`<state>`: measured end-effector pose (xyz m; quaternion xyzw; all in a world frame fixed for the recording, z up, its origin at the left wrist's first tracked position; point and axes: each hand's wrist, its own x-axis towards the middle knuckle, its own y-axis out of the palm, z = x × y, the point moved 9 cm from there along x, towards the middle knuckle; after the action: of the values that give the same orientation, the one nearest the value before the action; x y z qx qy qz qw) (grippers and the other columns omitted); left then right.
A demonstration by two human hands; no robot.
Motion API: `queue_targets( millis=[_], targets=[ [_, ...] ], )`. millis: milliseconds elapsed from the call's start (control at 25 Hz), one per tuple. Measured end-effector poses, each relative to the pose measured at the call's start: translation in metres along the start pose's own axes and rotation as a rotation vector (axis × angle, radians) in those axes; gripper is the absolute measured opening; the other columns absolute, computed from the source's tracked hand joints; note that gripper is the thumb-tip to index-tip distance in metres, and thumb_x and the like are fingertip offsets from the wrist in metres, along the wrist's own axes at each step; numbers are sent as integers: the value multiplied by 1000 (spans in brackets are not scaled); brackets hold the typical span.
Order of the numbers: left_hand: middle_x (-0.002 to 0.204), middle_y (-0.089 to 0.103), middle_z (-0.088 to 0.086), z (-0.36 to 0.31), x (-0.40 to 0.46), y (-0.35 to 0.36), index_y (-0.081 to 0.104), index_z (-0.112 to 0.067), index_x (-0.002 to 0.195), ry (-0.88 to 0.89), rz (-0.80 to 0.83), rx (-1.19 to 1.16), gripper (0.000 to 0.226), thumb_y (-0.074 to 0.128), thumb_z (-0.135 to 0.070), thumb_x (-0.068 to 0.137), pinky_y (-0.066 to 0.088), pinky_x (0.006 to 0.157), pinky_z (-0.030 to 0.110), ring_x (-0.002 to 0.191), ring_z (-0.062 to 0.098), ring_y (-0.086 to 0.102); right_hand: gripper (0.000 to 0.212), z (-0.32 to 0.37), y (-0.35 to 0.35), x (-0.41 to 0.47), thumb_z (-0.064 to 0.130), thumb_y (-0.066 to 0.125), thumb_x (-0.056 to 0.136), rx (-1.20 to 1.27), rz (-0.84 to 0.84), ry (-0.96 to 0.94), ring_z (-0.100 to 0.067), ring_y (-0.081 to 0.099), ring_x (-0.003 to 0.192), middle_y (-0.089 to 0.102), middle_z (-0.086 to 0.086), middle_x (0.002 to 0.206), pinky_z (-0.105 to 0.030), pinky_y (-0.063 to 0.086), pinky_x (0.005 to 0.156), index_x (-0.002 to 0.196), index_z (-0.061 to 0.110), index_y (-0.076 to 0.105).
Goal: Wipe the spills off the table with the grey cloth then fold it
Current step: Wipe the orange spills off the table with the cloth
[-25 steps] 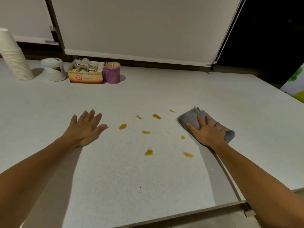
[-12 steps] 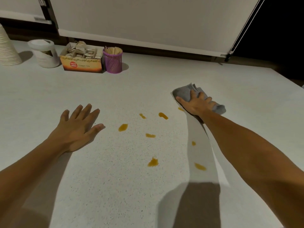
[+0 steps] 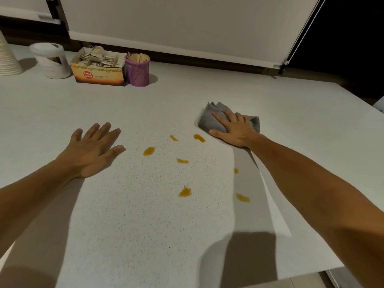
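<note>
The table (image 3: 145, 225) is white with tiny dark dots. The 7 spills (image 3: 149, 151) are orange-yellow. The cloth (image 3: 209, 121) is grey. The cup of sticks (image 3: 137, 70) is purple. The box (image 3: 99, 74) is orange.

We can see writing on only one thing, the cardboard box (image 3: 99, 73) at the back of the table (image 3: 207, 90). Its front has a round red sticker with white letters, too small and blurry for us to read. Next to the sticker is a line of dark words, and we cannot make them out either.
</note>
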<state>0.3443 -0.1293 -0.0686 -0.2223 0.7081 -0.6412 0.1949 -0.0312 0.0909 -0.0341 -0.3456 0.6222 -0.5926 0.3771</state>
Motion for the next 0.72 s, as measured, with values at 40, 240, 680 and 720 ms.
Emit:
queue_targets(
  millis=[40, 240, 680, 720],
  targets=[
    [165, -4, -2, 0, 0, 0, 2, -35, 155, 1, 1, 0, 88, -5, -81, 81, -3, 118, 52, 151, 20, -6, 93, 4, 3, -12, 97, 9, 76, 10, -3, -5, -41, 13, 151, 8, -3, 171, -64, 7, 119, 156, 51, 1],
    [165, -3, -1, 1, 1, 0, 4, -35, 155, 2, 13, -14, 90, -4, -84, 79, -3, 118, 53, 151, 22, -4, 91, 25, 7, -84, 98, 10, 76, 50, -19, 38, -40, 14, 151, 9, -2, 170, -63, 8, 120, 156, 53, 2],
    [166, 0, 2, -5, -3, -5, 8, -33, 155, -3, 17, -41, 96, -7, -85, 76, -2, 118, 55, 152, 25, -2, 84, 101, 21, -267, 93, 20, 83, 88, -50, -6, -40, 11, 152, 6, 2, 171, -64, 8, 120, 153, 58, -9],
    [166, 0, 3, -5, -3, -5, 7, -33, 155, -3, 17, -42, 97, -8, -85, 75, -2, 118, 55, 152, 26, -2, 84, 106, 22, -279, 92, 21, 83, 85, -53, -10, -40, 10, 152, 5, 2, 171, -64, 7, 120, 153, 58, -9]
  ],
)
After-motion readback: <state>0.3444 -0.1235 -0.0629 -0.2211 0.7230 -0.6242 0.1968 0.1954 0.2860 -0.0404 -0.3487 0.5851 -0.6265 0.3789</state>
